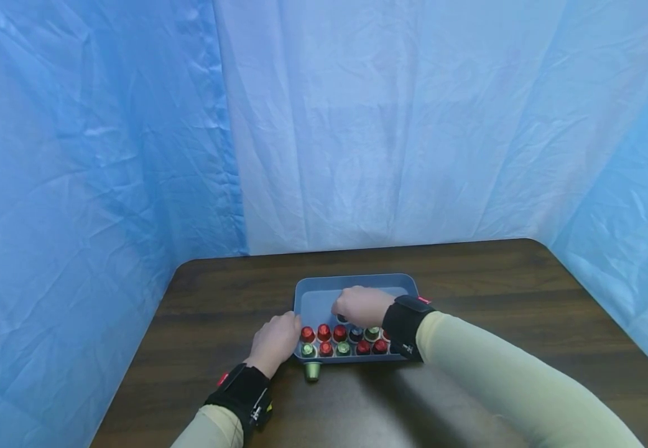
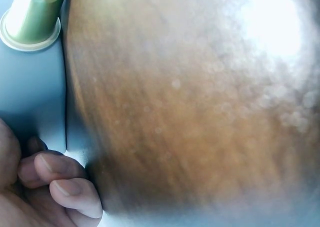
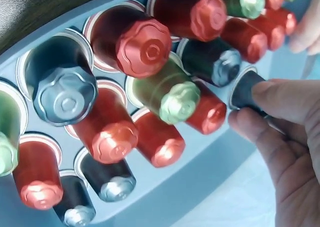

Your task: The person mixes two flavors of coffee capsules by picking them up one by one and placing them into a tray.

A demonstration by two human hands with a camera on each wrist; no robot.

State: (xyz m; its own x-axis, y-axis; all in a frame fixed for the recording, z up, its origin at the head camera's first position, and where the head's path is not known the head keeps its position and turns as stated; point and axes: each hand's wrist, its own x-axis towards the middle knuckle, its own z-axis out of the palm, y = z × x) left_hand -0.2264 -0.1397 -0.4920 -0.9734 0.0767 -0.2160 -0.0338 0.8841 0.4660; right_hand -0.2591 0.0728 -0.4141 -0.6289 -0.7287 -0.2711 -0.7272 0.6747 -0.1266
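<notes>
A blue tray (image 1: 354, 284) on the table holds rows of coffee capsules in red, green and dark blue, standing rim down. With thumb and fingers my right hand (image 1: 362, 305) pinches a dark coffee capsule (image 3: 245, 89) at the inner end of the rows, its rim low over the tray floor. My left hand (image 1: 277, 339) grips the tray's left wall near the front corner, fingers (image 2: 75, 192) curled on the outer side. Another green capsule (image 1: 312, 372) shows at the tray's front edge, narrow end toward me. My right wrist hides the tray's right front corner.
The dark wooden table (image 1: 217, 292) extends around the tray on all sides. Blue cloth curtains (image 1: 402, 124) hang behind it and along both sides. Within the tray, the bare floor (image 1: 315, 302) lies behind the rows of capsules.
</notes>
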